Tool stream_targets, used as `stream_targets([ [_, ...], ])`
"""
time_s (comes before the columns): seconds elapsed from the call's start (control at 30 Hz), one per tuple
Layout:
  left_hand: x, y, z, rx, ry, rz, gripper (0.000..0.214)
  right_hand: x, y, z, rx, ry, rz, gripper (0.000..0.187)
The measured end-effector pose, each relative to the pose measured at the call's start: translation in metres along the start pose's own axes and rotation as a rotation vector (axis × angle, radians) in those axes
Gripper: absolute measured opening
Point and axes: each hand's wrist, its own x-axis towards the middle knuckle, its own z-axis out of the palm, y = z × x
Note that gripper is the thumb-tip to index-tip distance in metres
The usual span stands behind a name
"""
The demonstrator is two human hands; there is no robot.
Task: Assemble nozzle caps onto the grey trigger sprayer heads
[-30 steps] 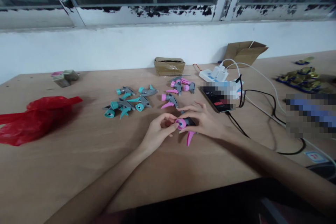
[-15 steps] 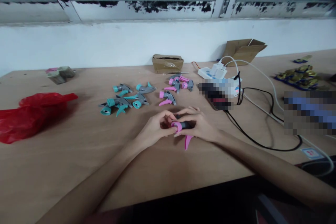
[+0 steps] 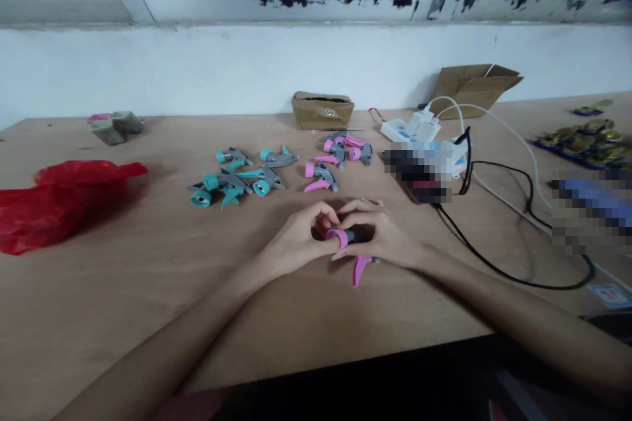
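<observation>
Both my hands meet around a pink and grey trigger spray head (image 3: 361, 270) just above the table near its front. The fingers of my left hand (image 3: 302, 237) close on its pink collar at the left end. My right hand (image 3: 382, 233) wraps the grey body, with the pink trigger hanging below the palm. Part of the body is hidden by the fingers. Beyond my hands lie more pink and grey spray heads (image 3: 322, 177). A group of teal and grey spray heads (image 3: 230, 181) rests to their left.
At left is a red plastic bag (image 3: 69, 204). A small cardboard box (image 3: 323, 113) and an open carton (image 3: 474, 89) stand by the wall. To the right are a power strip (image 3: 395, 130), a blurred dark device (image 3: 419, 174), cables, and gold-coloured parts (image 3: 582, 145).
The view has shifted slightly, so things on the table sit a little higher and further right. Both hands keep hold of the pink spray head, whose trigger shows slightly more.
</observation>
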Motion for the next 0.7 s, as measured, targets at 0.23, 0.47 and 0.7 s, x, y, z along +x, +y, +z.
stream_targets([
  [0.23,0.0,0.003,0.003,0.003,0.046,-0.007,0.021,0.0,0.003,0.002,-0.06,0.031,0.007,0.029],
  [0.47,-0.002,0.001,0.009,-0.026,0.081,0.014,0.017,-0.001,-0.001,0.003,-0.073,0.055,0.02,0.026],
  [0.7,0.0,-0.001,0.011,-0.121,0.06,-0.031,0.014,-0.002,0.0,0.003,-0.098,0.082,0.034,0.025],
])
